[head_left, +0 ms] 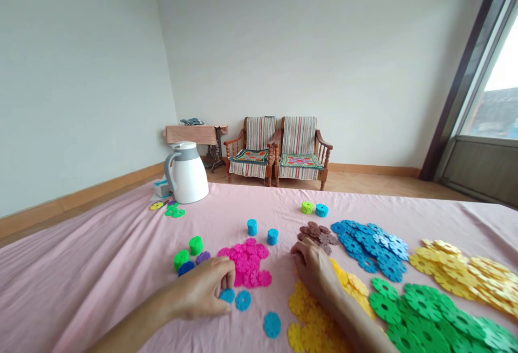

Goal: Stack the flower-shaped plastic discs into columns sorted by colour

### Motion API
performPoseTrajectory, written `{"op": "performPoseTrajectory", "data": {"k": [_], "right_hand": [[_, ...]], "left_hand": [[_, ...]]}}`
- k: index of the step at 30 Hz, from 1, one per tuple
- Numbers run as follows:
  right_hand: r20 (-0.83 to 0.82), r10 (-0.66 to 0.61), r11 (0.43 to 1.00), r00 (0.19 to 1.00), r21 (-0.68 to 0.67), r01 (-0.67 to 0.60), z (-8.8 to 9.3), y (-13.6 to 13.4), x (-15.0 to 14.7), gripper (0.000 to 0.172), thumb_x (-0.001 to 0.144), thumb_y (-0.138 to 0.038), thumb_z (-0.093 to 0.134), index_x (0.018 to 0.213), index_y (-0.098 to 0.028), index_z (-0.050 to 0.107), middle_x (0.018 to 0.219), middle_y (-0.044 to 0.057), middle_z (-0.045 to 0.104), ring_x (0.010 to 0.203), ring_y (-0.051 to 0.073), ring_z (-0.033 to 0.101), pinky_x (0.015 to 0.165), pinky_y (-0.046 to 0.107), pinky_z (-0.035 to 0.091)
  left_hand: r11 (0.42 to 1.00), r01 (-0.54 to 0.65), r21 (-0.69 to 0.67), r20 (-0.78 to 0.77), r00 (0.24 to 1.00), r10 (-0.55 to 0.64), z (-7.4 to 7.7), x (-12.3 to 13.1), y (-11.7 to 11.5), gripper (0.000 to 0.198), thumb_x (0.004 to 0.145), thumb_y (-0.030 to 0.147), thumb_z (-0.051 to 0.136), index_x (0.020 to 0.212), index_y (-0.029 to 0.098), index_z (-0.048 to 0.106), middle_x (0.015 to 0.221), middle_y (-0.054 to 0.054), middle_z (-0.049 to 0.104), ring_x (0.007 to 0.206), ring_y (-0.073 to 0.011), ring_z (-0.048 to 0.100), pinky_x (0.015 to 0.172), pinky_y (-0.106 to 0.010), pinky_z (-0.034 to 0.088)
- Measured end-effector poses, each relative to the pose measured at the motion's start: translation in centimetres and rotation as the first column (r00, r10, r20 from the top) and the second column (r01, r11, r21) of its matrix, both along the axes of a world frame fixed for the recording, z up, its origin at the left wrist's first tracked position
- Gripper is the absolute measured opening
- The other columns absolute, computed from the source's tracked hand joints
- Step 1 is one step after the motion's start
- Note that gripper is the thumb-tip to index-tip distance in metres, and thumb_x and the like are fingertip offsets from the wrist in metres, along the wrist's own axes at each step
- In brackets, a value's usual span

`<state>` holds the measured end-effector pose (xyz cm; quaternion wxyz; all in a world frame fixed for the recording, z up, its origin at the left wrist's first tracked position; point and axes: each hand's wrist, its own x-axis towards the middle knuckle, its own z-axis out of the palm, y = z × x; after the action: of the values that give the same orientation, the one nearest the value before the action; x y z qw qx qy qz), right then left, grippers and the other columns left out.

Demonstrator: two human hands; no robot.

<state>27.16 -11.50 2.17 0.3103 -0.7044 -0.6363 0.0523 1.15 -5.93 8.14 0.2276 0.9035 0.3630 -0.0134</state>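
My left hand (204, 288) is low over the cloth, thumb and fingers closed at a light blue notched plastic disc (227, 296). Another light blue disc (243, 300) lies flat just right of it, and a third (272, 325) farther right. Behind that hand spreads a heap of pink discs (246, 261). My right hand (318, 269) reaches over the yellow discs (309, 315), its fingertips bent down beside the brown discs (318, 234); whatever they pinch is hidden. Short light blue stacks (252, 227) stand beyond the pink heap. Left of it are green stacks (196, 245), a purple disc (203, 257) and dark blue discs (186, 268).
Blue discs (370, 248), green discs (424, 315) and pale yellow discs (465, 269) cover the right side. A white jug (188, 175) stands at the back left, near a few loose discs (175, 211). Two armchairs (299, 150) are beyond the pink cloth (133, 245).
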Motion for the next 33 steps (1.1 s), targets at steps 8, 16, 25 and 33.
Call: {"op": "performPoseTrajectory", "data": {"k": [8, 16, 25, 33], "right_hand": [[-0.007, -0.004, 1.000, 1.000, 0.003, 0.004, -0.2, 0.1, 0.1, 0.024, 0.076, -0.008, 0.042, 0.075, -0.017, 0.064, 0.084, 0.006, 0.061, 0.080, 0.015, 0.058, 0.070, 0.022, 0.037], [-0.033, -0.012, 1.000, 0.999, -0.001, 0.012, 0.1, -0.1, -0.2, 0.022, 0.076, -0.009, 0.042, 0.073, -0.017, 0.063, 0.082, 0.005, 0.061, 0.080, 0.014, 0.057, 0.070, 0.022, 0.036], [-0.033, -0.030, 1.000, 0.999, -0.003, 0.030, 0.3, -0.2, -0.3, 0.021, 0.076, -0.008, 0.043, 0.072, -0.018, 0.061, 0.082, 0.005, 0.061, 0.079, 0.015, 0.057, 0.069, 0.022, 0.035], [-0.043, -0.021, 1.000, 0.999, 0.005, 0.021, 0.5, -0.2, -0.4, 0.021, 0.076, -0.007, 0.043, 0.072, -0.017, 0.061, 0.082, 0.005, 0.060, 0.079, 0.014, 0.057, 0.068, 0.022, 0.035]], "left_hand": [[1.000, 0.011, 0.024, 0.119, 0.993, -0.014, 0.3, 0.8, 0.9, 0.021, 0.058, 0.017, 0.060, 0.076, 0.019, 0.050, 0.070, 0.004, 0.053, 0.063, -0.0127, 0.049, 0.051, -0.020, 0.033], [0.995, 0.014, 0.099, 0.418, 0.907, -0.054, 1.2, 7.4, 4.8, 0.021, 0.065, 0.023, 0.067, 0.084, 0.015, 0.064, 0.078, -0.001, 0.061, 0.068, -0.0131, 0.055, 0.060, -0.021, 0.042], [0.973, -0.037, 0.229, 0.346, 0.937, -0.046, -1.2, 11.6, 8.1, 0.022, 0.059, 0.024, 0.073, 0.078, 0.016, 0.068, 0.083, -0.002, 0.060, 0.069, -0.0141, 0.057, 0.065, -0.023, 0.045], [0.971, -0.018, 0.237, 0.269, 0.962, -0.048, -0.9, 12.3, 8.6, 0.022, 0.055, 0.026, 0.075, 0.074, 0.016, 0.068, 0.079, -0.001, 0.063, 0.070, -0.0155, 0.057, 0.063, -0.022, 0.042]]}}
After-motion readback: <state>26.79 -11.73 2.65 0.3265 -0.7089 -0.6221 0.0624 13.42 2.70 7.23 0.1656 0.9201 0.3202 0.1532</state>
